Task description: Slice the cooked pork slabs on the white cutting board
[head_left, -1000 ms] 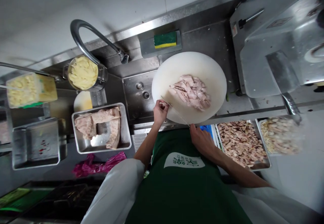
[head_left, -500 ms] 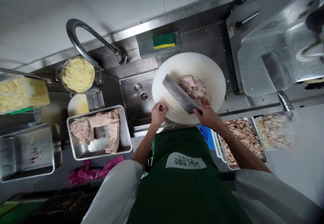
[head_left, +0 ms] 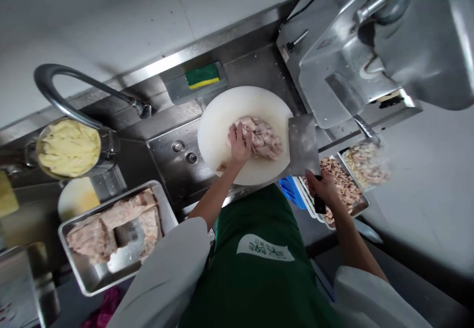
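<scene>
A round white cutting board (head_left: 222, 115) lies over the steel sink and carries a heap of cut pale meat (head_left: 264, 138). My left hand (head_left: 239, 143) rests on the left side of that heap, fingers curled against the pieces. My right hand (head_left: 324, 187) grips the dark handle of a broad cleaver (head_left: 302, 145). Its flat blade is held at the board's right edge, above a steel tray of chopped meat (head_left: 342, 182).
A steel tray with large meat slabs (head_left: 111, 229) sits at the left, a pot of pale yellow strips (head_left: 68, 147) under the curved tap (head_left: 74, 83). A green-yellow sponge (head_left: 202, 75) lies behind the board. A steel slicing machine (head_left: 370, 46) stands right, another chopped-food tray (head_left: 366, 162) below it.
My right hand swung the cleaver off the board's middle to its right edge. My left hand moved from the board's near rim onto the meat heap. The view shifted left.
</scene>
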Demonstrator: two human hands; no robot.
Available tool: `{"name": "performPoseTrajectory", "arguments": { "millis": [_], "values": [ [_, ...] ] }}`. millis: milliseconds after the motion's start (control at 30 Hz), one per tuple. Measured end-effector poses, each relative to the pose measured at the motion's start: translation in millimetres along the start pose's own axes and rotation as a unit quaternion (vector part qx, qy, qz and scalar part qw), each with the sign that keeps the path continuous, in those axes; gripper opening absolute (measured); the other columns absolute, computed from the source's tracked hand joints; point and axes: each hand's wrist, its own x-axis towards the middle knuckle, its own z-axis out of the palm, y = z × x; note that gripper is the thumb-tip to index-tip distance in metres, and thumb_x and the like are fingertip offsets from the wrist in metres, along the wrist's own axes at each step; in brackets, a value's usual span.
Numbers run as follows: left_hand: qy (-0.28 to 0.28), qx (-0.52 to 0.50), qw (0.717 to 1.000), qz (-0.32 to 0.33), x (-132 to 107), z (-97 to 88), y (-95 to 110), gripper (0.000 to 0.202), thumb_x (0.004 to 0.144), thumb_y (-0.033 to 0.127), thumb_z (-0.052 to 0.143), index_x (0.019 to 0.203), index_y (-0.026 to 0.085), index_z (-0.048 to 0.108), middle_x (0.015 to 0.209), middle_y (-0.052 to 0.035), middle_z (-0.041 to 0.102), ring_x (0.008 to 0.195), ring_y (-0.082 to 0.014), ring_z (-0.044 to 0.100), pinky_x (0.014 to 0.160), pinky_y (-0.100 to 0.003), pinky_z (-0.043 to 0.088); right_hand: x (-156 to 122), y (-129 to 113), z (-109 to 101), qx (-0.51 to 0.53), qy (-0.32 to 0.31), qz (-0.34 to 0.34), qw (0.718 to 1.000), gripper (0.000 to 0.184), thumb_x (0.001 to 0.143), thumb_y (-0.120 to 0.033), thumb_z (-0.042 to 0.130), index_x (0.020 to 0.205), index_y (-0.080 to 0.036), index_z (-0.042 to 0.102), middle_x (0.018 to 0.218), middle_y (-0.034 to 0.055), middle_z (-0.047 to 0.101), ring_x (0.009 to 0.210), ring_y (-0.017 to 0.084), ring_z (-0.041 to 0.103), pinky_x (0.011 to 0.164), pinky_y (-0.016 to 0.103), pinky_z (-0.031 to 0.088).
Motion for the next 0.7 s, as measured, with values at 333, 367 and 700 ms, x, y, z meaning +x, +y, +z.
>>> {"name": "performPoseTrajectory", "arguments": {
  "millis": [333, 367, 700],
  "values": [
    [-0.009, 0.126, 0.992, 0.017, -50, -4.0, 39, 0.108, 0.069, 0.071, 0.073, 0.155, 0.021, 0.030, 0.166, -0.0181, 0.005, 0.151, -0.0475, -0.004, 0.118, -0.068, 0.014, 37, 41, 17, 0.073, -0.115, -0.015, 0.991, 0.051, 0.076, -0.069, 0.064, 0.066, -0.026, 0.038, 0.042, -0.0101, 0.039, 0.032, 0.009, 0.039, 0.033, 0.023, 0.035],
    [-0.029, 0.143, 0.989, 0.021, -55, 5.0, 47, 0.111, 0.064, 0.072, 0.077, 0.154, 0.023, 0.034, 0.166, -0.0171, 0.005, 0.150, -0.0512, -0.006, 0.115, -0.072, 0.013, 39, 37, 23, 0.059, -0.121, -0.017, 0.991, 0.050, 0.077, -0.069, 0.062, 0.067, -0.026, 0.039, 0.042, -0.0094, 0.041, 0.032, 0.010, 0.041, 0.033, 0.024, 0.036],
    [0.046, 0.171, 0.984, -0.018, -16, 50.5, 65, 0.073, 0.078, 0.057, 0.071, 0.144, 0.034, 0.050, 0.166, -0.0083, 0.016, 0.149, -0.0503, -0.011, 0.112, -0.078, 0.007, 68, -27, 72, -0.101, -0.147, -0.086, 0.980, 0.024, 0.090, -0.046, 0.050, 0.082, -0.023, 0.050, 0.048, -0.0053, 0.053, 0.039, 0.013, 0.052, 0.043, 0.023, 0.042]
  ]
}}
